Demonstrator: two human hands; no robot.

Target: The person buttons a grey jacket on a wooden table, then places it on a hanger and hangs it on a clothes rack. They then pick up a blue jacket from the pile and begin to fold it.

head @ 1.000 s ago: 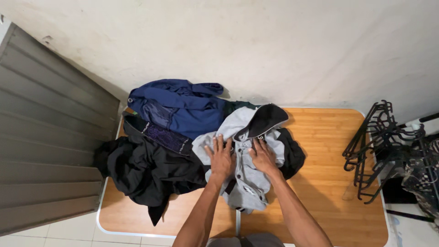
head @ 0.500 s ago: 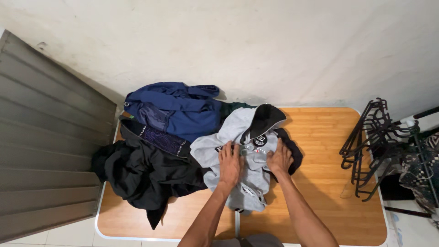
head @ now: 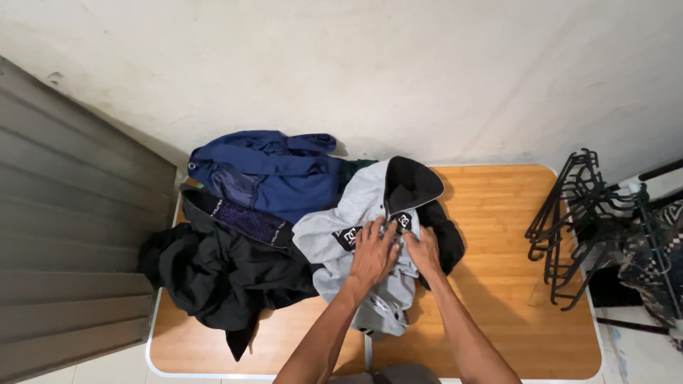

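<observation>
Soft, even indoor light; faint shadows, sharp focus.

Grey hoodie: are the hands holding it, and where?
Both hands, left hand and right hand, press on the grey hoodie at its chest, below the hood; a real grip cannot be told.

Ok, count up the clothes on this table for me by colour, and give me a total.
Grey: 1, the grey hooded top with a black-lined hood, under both the left hand and right hand.
Blue: 1, the blue jacket.
Black: 1 heap, the black clothes; I cannot tell how many pieces are in it.
Total: at least 3 on the wooden table.
</observation>
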